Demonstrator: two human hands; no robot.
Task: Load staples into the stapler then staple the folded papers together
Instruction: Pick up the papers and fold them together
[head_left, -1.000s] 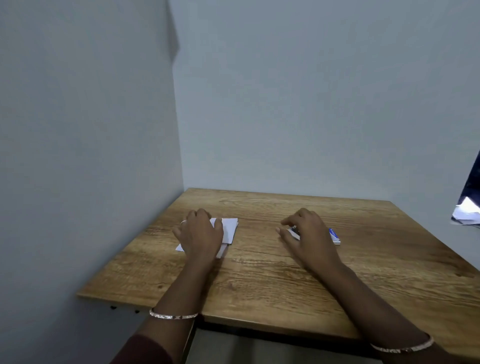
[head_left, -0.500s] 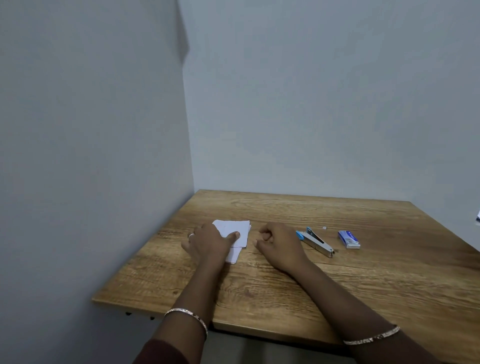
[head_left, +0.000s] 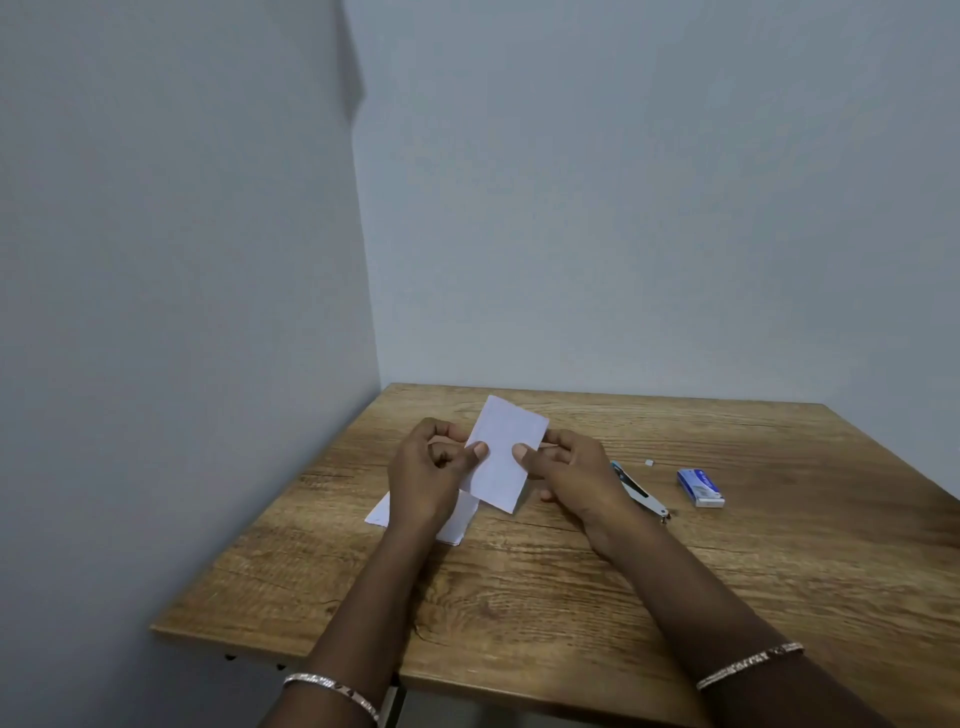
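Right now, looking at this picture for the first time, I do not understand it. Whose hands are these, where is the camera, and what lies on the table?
There is no machine. A person wears a camera on the head, looking down at their own hands. The left hand and right hand hold one folded white paper above a wooden table. More folded papers lie under the left hand. Right of the hands lie a stapler and a small blue staple box, both untouched.
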